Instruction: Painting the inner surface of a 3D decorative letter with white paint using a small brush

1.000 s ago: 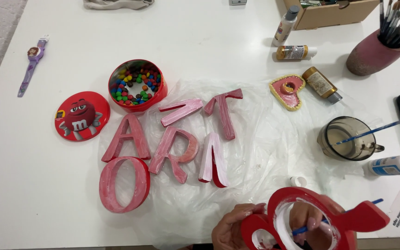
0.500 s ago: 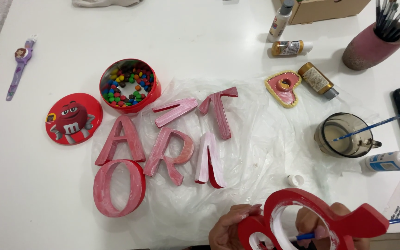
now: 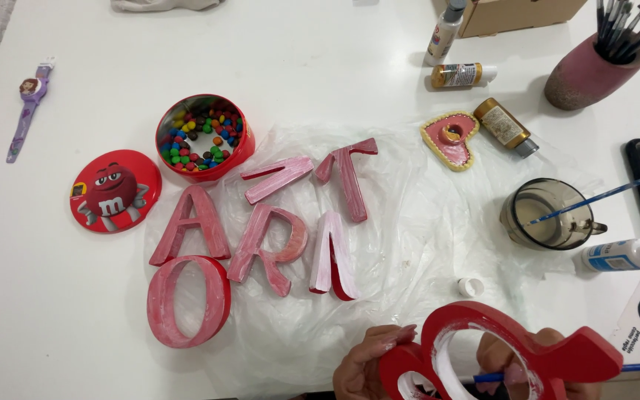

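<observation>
— Where is the red wooden piece now, and how do you hold it?

— You hold the red ampersand-shaped piece point(image 3: 498, 348) at the bottom right of the frame, closest to you. Your left hand point(image 3: 368, 363) is closed on its left edge, with the fingers curled over the rim. Your right hand point(image 3: 516, 363) is behind the piece and shows only through its big opening; it pinches a thin blue paintbrush point(image 3: 557, 370), whose handle goes out to the right edge. So the piece lies between your two hands, in front of the right one.

— What lies just above your hands?

— A clear plastic sheet point(image 3: 424, 244) covers the middle of the white table point(image 3: 320, 67). On it, in the centre-left, lie the pink-red letters point(image 3: 275, 222), and a big letter O point(image 3: 187, 300) is at the lower left of that group. A small white cap point(image 3: 470, 287) lies on the sheet, near the piece.

— And farther away?

— At the right stands a dark glass cup point(image 3: 550, 215) with another brush in it. A heart-shaped piece point(image 3: 450, 138) lies above the centre-right. At the upper left you see a red round tin point(image 3: 201, 137) full of coloured candies, its lid point(image 3: 115, 191) beside it. A pink pot with brushes point(image 3: 594, 70) stands in the upper right corner.
</observation>
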